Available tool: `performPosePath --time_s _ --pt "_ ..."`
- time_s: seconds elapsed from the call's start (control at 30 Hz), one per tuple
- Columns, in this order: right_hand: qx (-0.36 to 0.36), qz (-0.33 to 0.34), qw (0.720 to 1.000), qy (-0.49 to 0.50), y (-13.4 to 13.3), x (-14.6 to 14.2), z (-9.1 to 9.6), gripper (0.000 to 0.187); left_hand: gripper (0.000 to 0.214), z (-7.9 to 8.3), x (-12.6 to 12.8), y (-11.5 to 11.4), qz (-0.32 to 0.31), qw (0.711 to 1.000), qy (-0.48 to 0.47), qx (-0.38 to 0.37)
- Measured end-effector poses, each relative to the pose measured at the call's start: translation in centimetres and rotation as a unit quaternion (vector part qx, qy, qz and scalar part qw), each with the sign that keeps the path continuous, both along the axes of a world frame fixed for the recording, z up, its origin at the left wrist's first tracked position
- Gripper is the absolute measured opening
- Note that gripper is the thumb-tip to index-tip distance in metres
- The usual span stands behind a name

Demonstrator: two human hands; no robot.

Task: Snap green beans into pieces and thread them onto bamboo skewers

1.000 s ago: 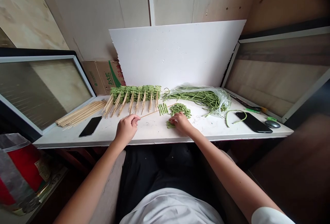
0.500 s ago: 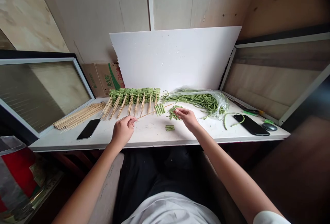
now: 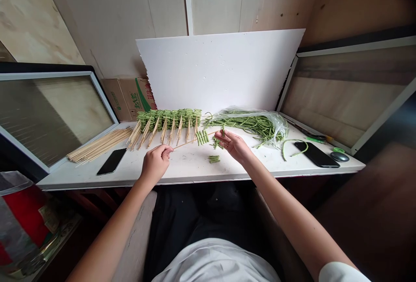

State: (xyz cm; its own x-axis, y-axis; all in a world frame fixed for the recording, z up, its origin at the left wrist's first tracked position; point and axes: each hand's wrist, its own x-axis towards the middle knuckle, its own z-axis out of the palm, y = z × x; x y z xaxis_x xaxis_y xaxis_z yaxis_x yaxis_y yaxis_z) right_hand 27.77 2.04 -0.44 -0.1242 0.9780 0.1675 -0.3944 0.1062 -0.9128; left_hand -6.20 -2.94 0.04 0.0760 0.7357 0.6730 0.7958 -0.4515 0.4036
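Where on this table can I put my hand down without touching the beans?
The table has a bare patch between the left hand, which holds a skewer, and the little bean pile. Another lies between that pile and the black phone. The back is crowded with skewered beans and a bag of beans.

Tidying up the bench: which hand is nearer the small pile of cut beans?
Right hand, just beyond and right of the pile; left hand, pinching a skewer, is farther left.

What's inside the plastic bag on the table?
Long green beans fill the clear plastic bag, their ends poking out to the left. Where the plastic bunches at the right end, the beans are covered and hard to make out.
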Motion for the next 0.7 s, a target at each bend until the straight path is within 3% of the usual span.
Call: performPosePath --time_s 0.47,0.7 --pt "-0.026 0.001 0.999 0.043 0.08 -0.60 0.03 0.030 0.025 0.45 -0.23 -0.07 -0.016 1.000 0.008 0.005" --pt "-0.006 -0.012 1.000 0.022 -0.18 -0.43 0.04 0.036 0.025 0.25 -0.42 0.13 -0.019 1.000 0.002 -0.004"
